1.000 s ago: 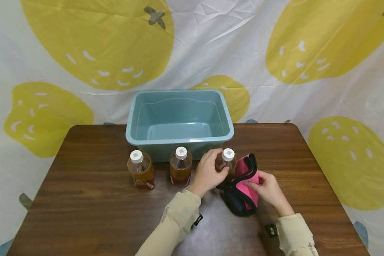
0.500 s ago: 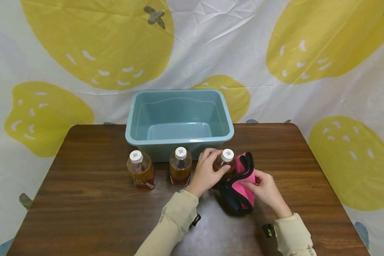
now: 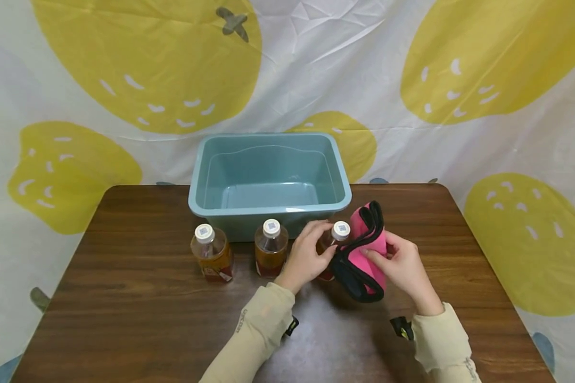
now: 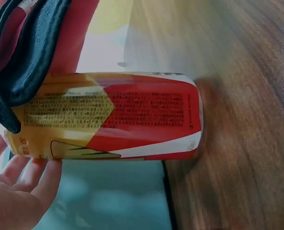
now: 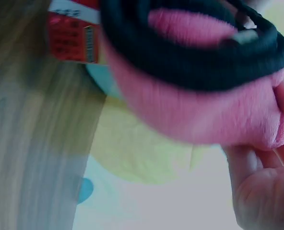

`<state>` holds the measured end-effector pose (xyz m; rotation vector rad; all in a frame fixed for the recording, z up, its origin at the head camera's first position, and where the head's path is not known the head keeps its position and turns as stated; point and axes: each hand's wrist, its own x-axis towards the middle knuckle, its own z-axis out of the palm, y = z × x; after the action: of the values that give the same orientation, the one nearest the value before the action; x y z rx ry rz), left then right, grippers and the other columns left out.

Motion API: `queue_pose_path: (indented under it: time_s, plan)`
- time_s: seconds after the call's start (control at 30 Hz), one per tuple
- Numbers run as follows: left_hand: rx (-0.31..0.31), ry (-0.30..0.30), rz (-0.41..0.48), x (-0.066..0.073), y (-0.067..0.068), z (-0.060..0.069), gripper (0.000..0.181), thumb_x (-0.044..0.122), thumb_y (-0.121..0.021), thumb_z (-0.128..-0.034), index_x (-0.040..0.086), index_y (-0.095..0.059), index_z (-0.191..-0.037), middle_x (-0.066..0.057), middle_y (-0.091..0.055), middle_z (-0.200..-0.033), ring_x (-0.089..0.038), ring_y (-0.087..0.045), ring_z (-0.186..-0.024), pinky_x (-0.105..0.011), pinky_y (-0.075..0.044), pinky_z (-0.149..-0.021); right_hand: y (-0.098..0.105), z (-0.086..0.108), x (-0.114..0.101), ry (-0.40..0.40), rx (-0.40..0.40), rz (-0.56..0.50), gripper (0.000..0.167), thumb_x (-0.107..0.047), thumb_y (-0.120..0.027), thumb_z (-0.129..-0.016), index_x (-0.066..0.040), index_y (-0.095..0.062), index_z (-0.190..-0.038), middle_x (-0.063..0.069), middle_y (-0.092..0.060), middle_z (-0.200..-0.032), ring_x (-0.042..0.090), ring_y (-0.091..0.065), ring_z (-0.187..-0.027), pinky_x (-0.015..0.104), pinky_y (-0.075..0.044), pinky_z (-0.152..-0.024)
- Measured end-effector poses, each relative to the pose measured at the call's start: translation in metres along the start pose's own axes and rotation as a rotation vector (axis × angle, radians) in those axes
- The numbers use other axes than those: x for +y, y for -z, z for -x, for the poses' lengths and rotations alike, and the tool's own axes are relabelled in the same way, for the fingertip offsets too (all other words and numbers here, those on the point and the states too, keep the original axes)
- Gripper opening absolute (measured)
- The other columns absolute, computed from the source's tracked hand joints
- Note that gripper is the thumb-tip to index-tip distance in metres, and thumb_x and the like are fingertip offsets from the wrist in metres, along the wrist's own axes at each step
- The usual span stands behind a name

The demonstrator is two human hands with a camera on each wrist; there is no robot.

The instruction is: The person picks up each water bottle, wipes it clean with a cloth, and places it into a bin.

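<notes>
My left hand holds the rightmost drink bottle near its top, thumb on the near side and fingers on the far side. The bottle is upright, with a white cap and amber liquid. In the left wrist view its red and yellow label shows, with fingertips against its side. My right hand pinches a folded pink cloth with black edging, which covers part of the bottle's right side. The right wrist view has the fuzzy cloth up close, the thumb and fingers at its edge.
Two similar bottles stand to the left, one in the middle and one farther left. Behind them sits a blue-green plastic tub. All stand on a brown wooden table, with a lemon-print curtain behind.
My right hand has raised the cloth, after a slight shift left, and it now leans higher beside the bottle cap. The left hand has moved slightly left and stays at the bottle.
</notes>
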<state>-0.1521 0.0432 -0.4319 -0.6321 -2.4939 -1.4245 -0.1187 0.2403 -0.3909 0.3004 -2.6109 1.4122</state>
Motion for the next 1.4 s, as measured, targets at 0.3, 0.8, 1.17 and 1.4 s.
queue_pose_path:
  time_s: [0.3,0.8,1.17,1.4]
  plan:
    - [-0.027,0.039,0.0,0.0,0.005,-0.003,0.042,0.008,-0.065,-0.0728,0.012,-0.061,-0.114,-0.003,-0.058,-0.101,-0.014,-0.054,-0.084,-0.027,-0.046,-0.075,-0.011,-0.01,-0.005,-0.038,-0.012,-0.016,0.031,-0.009,-0.071,-0.077,0.001,-0.063,-0.105,0.016,-0.065,-0.082,0.009,-0.059,-0.061,0.022,-0.051,-0.057]
    - [-0.044,0.082,-0.024,0.002,0.008,-0.005,0.039,0.017,-0.069,-0.0752,0.014,-0.064,-0.113,0.0,-0.059,-0.099,-0.012,-0.056,-0.083,-0.026,-0.046,-0.071,-0.018,-0.005,0.006,-0.058,0.005,0.05,0.025,-0.006,-0.073,-0.074,0.003,-0.065,-0.096,0.016,-0.067,-0.079,0.01,-0.06,-0.062,0.02,-0.05,-0.058]
    - [-0.013,0.058,0.013,0.001,0.006,-0.005,0.036,0.013,-0.07,-0.0742,0.012,-0.065,-0.11,-0.002,-0.061,-0.096,-0.012,-0.057,-0.08,-0.02,-0.047,-0.069,-0.022,0.002,0.02,-0.071,0.014,-0.014,0.022,-0.002,-0.072,-0.074,0.005,-0.064,-0.094,0.017,-0.067,-0.08,0.002,-0.058,-0.063,0.018,-0.05,-0.058]
    - [-0.018,0.05,0.018,-0.001,0.005,-0.006,0.037,0.015,-0.072,-0.0737,0.013,-0.066,-0.11,-0.002,-0.061,-0.096,-0.012,-0.057,-0.081,-0.02,-0.046,-0.071,-0.025,0.007,0.026,-0.043,0.012,-0.017,0.021,0.0,-0.073,-0.073,0.006,-0.064,-0.091,0.017,-0.067,-0.078,0.001,-0.058,-0.063,0.018,-0.05,-0.058]
